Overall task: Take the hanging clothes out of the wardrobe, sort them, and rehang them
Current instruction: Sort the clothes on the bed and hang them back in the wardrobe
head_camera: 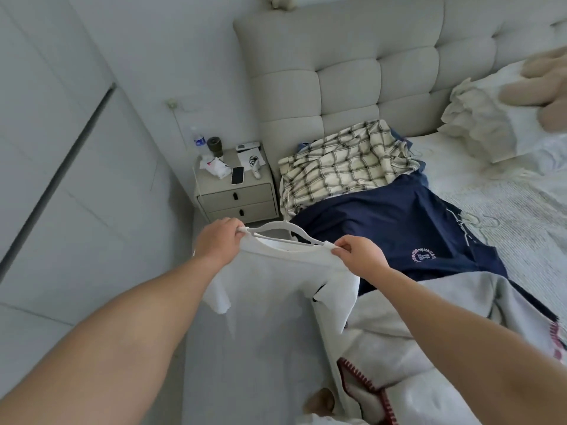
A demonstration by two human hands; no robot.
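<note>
Here both hands hold a white T-shirt [270,289] on a white hanger [277,230] just off the bed [506,210] edge: left hand [216,242] grips the hanger's end, right hand [360,254] pinches the shoulder. Navy shirt [395,228] and plaid shirt [343,164] lie on the bed beyond.

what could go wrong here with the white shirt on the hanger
1. The right hand only pinches the white shirt at the shoulder, so that side may slip off the hanger.
2. The left hand holds one hanger end; if it tilts, the shirt could slide onto the floor beside the bed.
</note>
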